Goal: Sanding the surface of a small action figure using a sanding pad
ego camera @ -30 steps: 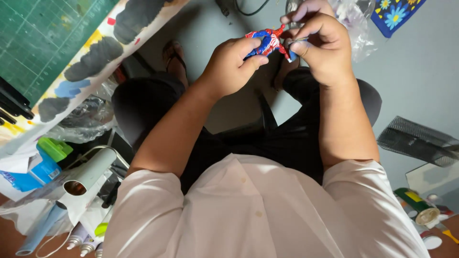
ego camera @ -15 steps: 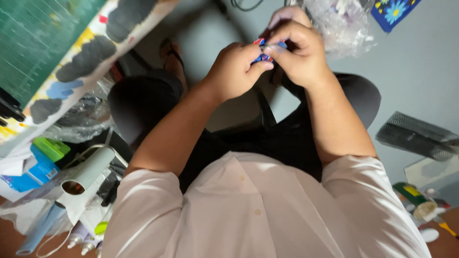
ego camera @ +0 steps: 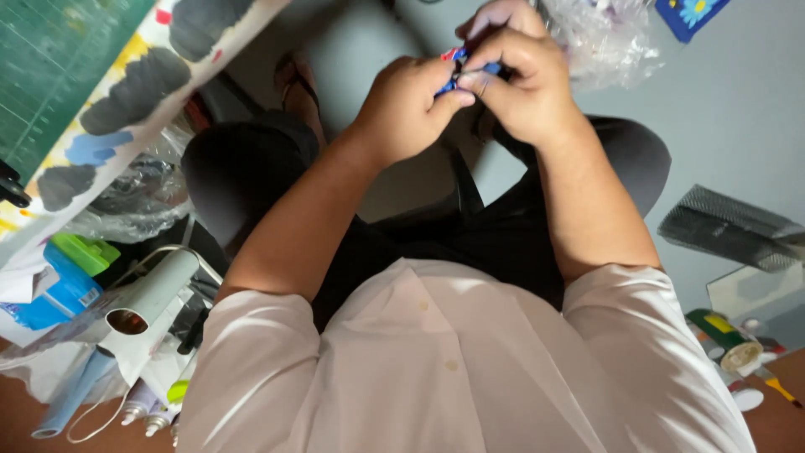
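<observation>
Small blue-and-red object (ego camera: 459, 65) sits pinched between the two hands, held up over the lap at the far end of both forearms. Left hand (ego camera: 409, 107) is curled nearly closed, thumb and fingertips pressing on the near side of it; right hand (ego camera: 521, 84) is folded over the top, fingers clamped on it so that most of it is hidden. What could go wrong, as I judge it: the piece is tiny and mostly covered, so a slip of either thumb could flick it down onto the dark trousers or the grey floor (ego camera: 738, 117) beyond the hands. Crinkled clear plastic bag (ego camera: 608, 38) just past the right hand could also snag. Count: two hands, one object, one bag
</observation>
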